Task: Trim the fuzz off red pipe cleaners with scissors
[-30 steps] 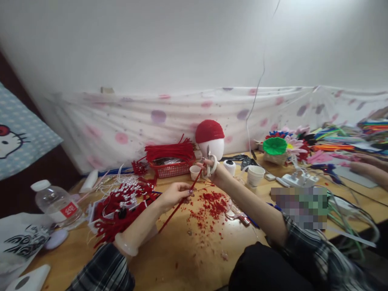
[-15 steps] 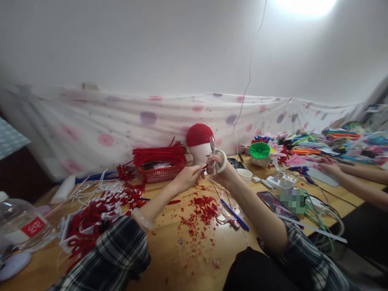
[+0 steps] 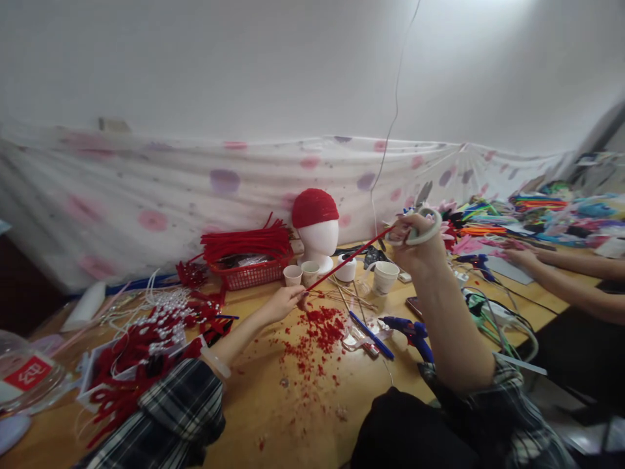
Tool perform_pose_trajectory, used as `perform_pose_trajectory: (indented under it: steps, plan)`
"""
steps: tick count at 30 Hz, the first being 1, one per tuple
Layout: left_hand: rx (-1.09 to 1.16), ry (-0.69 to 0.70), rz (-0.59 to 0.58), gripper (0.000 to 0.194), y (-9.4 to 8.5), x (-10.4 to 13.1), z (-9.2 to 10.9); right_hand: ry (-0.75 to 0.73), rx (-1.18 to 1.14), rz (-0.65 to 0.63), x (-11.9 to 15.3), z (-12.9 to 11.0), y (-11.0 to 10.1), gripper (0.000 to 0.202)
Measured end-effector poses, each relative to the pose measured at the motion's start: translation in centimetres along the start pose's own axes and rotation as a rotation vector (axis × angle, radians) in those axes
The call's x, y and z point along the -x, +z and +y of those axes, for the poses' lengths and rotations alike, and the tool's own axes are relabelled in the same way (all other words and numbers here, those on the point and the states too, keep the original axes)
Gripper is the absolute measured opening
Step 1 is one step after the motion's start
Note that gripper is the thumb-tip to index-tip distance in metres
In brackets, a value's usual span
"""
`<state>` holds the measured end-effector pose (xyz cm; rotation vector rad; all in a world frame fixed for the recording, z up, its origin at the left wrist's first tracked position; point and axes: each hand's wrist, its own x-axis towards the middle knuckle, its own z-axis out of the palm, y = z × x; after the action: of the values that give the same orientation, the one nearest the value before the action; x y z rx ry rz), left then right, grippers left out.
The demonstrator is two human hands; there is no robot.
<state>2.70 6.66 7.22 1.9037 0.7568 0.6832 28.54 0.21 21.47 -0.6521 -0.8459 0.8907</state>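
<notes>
A thin red stem stretches taut and slanting between my two hands. Its lower end is pinched in the fingers of my left hand, over the table. Higher up and to the right, my right hand grips the other end, with white-handled scissors hooked in the same hand, blades pointing up. Below the stem, red fuzz clippings are scattered on the wooden table. Behind it stands a white foam head wearing a red cap.
A red basket of red stems stands behind my left hand, beside paper cups. A blue glue gun lies near my right forearm. Pearl strands and a bottle are leftward. Another person's hands are at right.
My right hand has moved right and slightly up with the scissors, away from my left hand, which has moved a little left and down. The red stem now spans the gap between them.
</notes>
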Motion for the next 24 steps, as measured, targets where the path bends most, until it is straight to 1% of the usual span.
perform_pose_trajectory:
  steps: [3, 5, 9, 12, 15, 18, 21, 24]
  plan:
    - [0.052, -0.105, -0.013, 0.031, 0.0, 0.8, -1.7, -0.011, -0.057, 0.058, 0.2, -1.4, -0.9, 0.028]
    - [0.114, -0.185, -0.022, 0.031, -0.1, 1.3, -2.5, 0.003, -0.083, 0.079, 0.3, -2.0, -1.3, 0.027]
    - [0.238, -0.305, 0.036, 0.038, -0.3, 1.3, -2.9, 0.032, -0.135, 0.082, 0.5, -2.1, -1.3, 0.029]
    - [0.270, -0.343, 0.091, 0.043, -0.5, 1.2, -2.5, 0.055, -0.169, 0.064, 0.7, -1.5, -0.9, 0.030]
    - [0.248, -0.350, 0.101, 0.046, -0.3, 1.3, -1.8, 0.094, -0.189, 0.024, 0.9, -1.0, -0.6, 0.030]
    - [0.188, -0.330, 0.044, 0.049, -0.3, 1.8, -0.7, 0.121, -0.200, -0.023, 1.1, -0.7, -0.5, 0.033]
    - [0.110, -0.301, -0.033, 0.038, -0.5, 2.1, 0.1, 0.132, -0.205, -0.065, 1.1, -0.4, -0.4, 0.037]
    - [0.006, -0.273, -0.052, 0.035, -1.0, 2.0, 0.5, 0.151, -0.205, -0.103, 0.9, -0.2, -0.6, 0.037]
